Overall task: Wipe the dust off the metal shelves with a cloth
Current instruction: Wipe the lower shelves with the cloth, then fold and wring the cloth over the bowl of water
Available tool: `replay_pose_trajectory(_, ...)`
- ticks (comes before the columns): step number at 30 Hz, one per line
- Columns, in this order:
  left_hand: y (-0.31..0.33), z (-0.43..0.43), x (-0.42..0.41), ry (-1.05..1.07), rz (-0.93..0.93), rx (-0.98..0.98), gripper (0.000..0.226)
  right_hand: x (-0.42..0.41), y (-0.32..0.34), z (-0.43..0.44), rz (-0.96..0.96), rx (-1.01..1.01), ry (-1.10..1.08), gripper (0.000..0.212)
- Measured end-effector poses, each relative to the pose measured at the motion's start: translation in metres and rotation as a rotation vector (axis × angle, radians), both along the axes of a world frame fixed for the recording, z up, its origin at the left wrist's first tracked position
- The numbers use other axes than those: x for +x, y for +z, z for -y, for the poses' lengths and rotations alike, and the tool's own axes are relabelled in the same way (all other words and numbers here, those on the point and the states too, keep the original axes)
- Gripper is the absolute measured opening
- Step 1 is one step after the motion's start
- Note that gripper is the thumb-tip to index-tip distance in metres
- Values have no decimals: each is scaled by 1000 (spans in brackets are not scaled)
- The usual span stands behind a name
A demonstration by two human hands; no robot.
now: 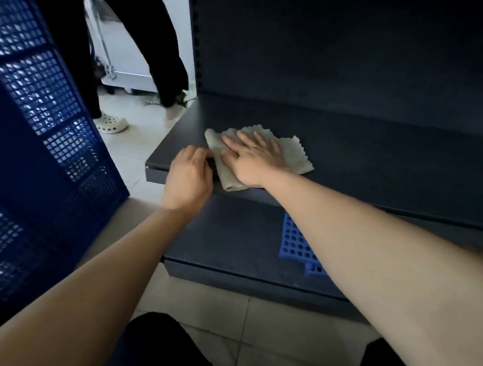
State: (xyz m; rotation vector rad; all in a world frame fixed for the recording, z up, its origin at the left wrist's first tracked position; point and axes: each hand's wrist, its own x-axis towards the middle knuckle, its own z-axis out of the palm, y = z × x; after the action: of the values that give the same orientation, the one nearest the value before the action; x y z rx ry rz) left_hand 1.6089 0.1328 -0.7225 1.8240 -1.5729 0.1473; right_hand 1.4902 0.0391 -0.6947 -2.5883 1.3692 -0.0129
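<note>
Head view, the only one supplied: the upper metal shelf [375,162] carries a pale cloth [295,156], lying partly folded near the shelf's front left corner. The right hand [253,158] rests flat on the cloth, fingers straight and slightly spread, palm pressing down. The left hand [189,177] sits at the shelf's front edge, just beside the cloth's folded left side. Its fingers are curled, but whether they pinch the cloth or the shelf lip cannot be told. The lower shelf [232,238] holds a blue perforated mat [294,241], partly hidden under the right forearm. A blue crate [42,116] stands to the left, and another person's legs [168,53] are on the tiled floor beyond. Assessment: the wiping pass on the upper shelf is in hand, and the wide dark area to the right appears not yet covered. Recommendation: keep the palm flat so the whole cloth bears on the metal, and work in overlapping strokes from the back wall to the front edge. Refold to a clean face as dust gathers. The mat would need lifting before the lower shelf is wiped.
</note>
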Motion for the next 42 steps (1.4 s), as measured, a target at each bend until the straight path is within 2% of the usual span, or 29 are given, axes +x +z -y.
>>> replay_pose_trajectory(5,4,23,-50,-127,49,46,45,-64,0,21,-29,-1,-126,54)
replay_pose_trajectory(11,9,51,-109,-224,35,85,24,-139,2,33,-45,-5,-228,55)
replay_pose_trajectory(20,17,77,-197,-385,16,163,26,-229,3,40,-62,-13,-353,55)
replay_pose_trajectory(27,21,87,-240,-452,37,214,27,-281,6,35,52,-197,-424,46)
replay_pose_trajectory(31,23,90,-262,-518,42,232,27,-327,12,28,-71,-201,-559,57)
replay_pose_trajectory(36,33,92,-290,-646,48,221,27,-383,24,5,-248,-192,-808,47)
replay_pose_trajectory(39,39,92,-310,-733,45,187,28,-410,33,-14,-207,-204,-914,51)
replay_pose_trajectory(42,44,91,-339,-834,46,144,28,-428,39,-33,-52,-244,-994,53)
